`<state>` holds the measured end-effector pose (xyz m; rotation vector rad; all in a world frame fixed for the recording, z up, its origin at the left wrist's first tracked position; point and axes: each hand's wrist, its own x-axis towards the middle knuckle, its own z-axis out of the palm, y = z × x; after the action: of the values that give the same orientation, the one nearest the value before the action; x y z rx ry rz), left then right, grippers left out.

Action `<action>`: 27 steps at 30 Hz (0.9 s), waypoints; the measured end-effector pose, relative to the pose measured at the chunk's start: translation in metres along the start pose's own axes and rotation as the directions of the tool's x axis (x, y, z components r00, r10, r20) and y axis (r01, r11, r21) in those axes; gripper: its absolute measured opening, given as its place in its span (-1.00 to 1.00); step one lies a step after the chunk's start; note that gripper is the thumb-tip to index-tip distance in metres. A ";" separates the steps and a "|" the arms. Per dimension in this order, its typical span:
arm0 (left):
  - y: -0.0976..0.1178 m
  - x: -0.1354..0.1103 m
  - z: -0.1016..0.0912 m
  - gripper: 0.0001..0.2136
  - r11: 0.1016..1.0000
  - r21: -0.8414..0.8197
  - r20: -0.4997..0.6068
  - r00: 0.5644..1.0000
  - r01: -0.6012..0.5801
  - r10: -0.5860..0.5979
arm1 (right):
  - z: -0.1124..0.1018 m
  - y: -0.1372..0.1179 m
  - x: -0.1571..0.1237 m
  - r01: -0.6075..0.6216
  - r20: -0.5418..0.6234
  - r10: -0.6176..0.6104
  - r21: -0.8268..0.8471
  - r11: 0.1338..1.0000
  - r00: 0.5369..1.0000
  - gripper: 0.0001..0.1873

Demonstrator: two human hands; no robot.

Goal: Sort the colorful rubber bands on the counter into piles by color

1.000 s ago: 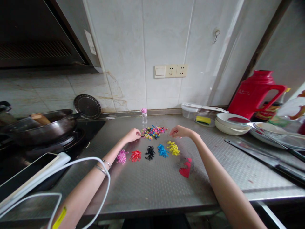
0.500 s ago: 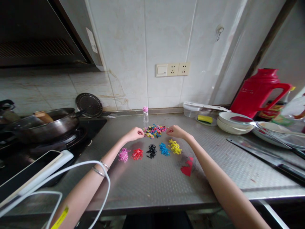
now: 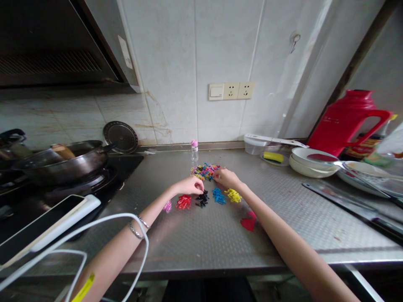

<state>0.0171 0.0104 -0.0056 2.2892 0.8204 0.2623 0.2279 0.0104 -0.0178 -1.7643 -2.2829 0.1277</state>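
Note:
My left hand point(image 3: 192, 186) is closed in a pinch at the upper left edge of a pile of small black loop-like pieces point(image 3: 202, 200); what the fingertips hold is too small to make out. My right hand point(image 3: 227, 178), fingers curled together, touches the right side of a mixed heap of multicoloured pieces point(image 3: 204, 171). Whatever lies between its fingers is hidden. In a row nearer me are piles of pink pieces point(image 3: 167, 206), partly covered by my left wrist, red pieces point(image 3: 183, 202), blue pieces point(image 3: 218, 196) and yellow pieces point(image 3: 233, 195).
Behind the heap stands a small clear bottle with a pink cap point(image 3: 194, 144). Red heart-shaped scraps point(image 3: 248, 223) lie by my right forearm. On the right are a knife point(image 3: 349, 206), stacked bowls point(image 3: 311, 167) and a red thermos point(image 3: 343, 126). A white cable point(image 3: 94, 219) loops over my left forearm; a pan point(image 3: 63, 165) sits left.
My left hand has moved right and nearer me, from the mixed heap's left side to the black pile. My right hand has shifted slightly left and down, against the heap.

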 end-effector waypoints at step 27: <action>-0.041 0.008 -0.013 -0.80 0.984 -0.138 -0.361 0.919 0.115 -0.158 | -0.030 0.029 0.003 0.166 0.289 -0.322 0.456 0.874 0.901 -0.77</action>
<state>-0.0016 0.0462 -0.0234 2.0913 1.1196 0.6761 0.2617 0.0180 0.0048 -1.2906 -2.4535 0.8917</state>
